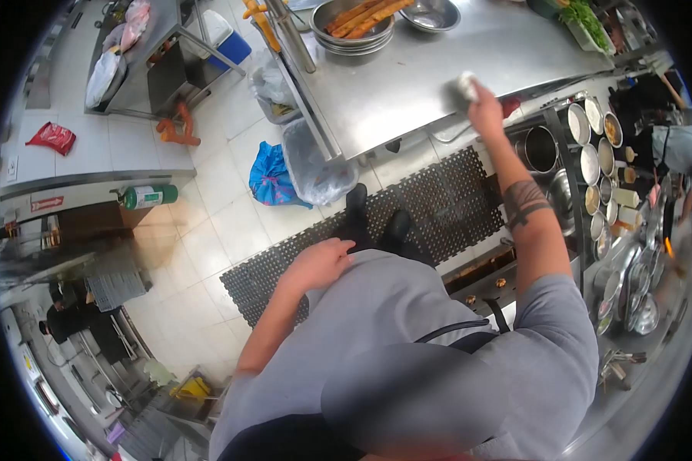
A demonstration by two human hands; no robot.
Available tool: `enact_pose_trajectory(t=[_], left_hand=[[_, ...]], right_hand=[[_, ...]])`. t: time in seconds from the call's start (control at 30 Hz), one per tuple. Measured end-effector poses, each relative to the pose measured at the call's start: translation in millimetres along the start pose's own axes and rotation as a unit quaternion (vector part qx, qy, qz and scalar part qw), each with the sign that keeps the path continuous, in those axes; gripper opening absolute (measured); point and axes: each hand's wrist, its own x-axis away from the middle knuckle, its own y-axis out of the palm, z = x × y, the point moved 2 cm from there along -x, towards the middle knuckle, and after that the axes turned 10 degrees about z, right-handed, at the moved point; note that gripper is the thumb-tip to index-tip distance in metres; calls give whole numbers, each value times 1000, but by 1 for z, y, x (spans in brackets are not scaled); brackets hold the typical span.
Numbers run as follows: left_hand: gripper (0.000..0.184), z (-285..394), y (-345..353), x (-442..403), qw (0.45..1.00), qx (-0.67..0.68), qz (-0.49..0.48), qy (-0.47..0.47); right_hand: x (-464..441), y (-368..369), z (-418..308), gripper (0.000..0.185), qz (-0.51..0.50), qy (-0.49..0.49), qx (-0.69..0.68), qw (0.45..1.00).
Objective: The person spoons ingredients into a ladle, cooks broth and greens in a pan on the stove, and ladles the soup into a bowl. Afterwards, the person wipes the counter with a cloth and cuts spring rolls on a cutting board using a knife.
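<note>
My right hand (pixel 485 111) reaches forward over the steel table (pixel 384 100) and is closed on a crumpled white cloth (pixel 467 86), which lies against the tabletop near its right front edge. My left hand (pixel 323 260) is by my waist in front of the grey shirt (pixel 392 307). Its fingers are loosely stretched, and nothing shows in them. Farther back on the table, a stack of steel bowls (pixel 354 44) holds long orange-brown pieces (pixel 369 17). Another steel bowl (pixel 432 14) stands to their right.
A black perforated mat (pixel 446 203) lies under my feet. Left of it are a clear plastic-lined bin (pixel 319 165) and a blue bag (pixel 275 175). On my right, a rack holds several pots (pixel 590 165), with a flame (pixel 669 247) beyond. Green leaves (pixel 584 19) fill a container at the table's far right.
</note>
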Motion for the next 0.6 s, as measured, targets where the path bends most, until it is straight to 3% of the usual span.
enact_pose_trajectory(t=[0.07, 0.13, 0.17, 0.2, 0.23, 0.27, 0.4, 0.5, 0.6], left_hand=[[39, -6, 10, 6, 1000, -19, 11, -9], [39, -12, 11, 8, 1000, 24, 19, 0], [39, -11, 7, 10, 999, 22, 28, 0], [39, -10, 3, 11, 999, 17, 22, -23], [39, -10, -3, 10, 999, 14, 14, -46], [40, -10, -10, 8, 999, 10, 20, -49], [41, -21, -31, -16, 996, 33, 82, 30], [40, -11, -51, -51, 992, 76, 81, 66], [33, 10, -87, -95, 990, 6, 84, 116]], right_hand=[[-38, 10, 5, 51, -4, 109, -8, 994], [-69, 70, 40, 53, -107, 61, 168, 978], [-69, 112, 59, 55, -187, -54, 364, 911], [-57, 141, 45, 50, 47, 25, 173, 983], [-57, 154, 0, 50, 47, 34, 133, 989], [-52, 165, -38, 54, -1, 45, 26, 999], [23, 176, -172, 53, -52, -89, -131, 986], [78, 154, -203, 62, -168, -224, -151, 948], [80, 106, -186, 66, -260, -250, -219, 907]])
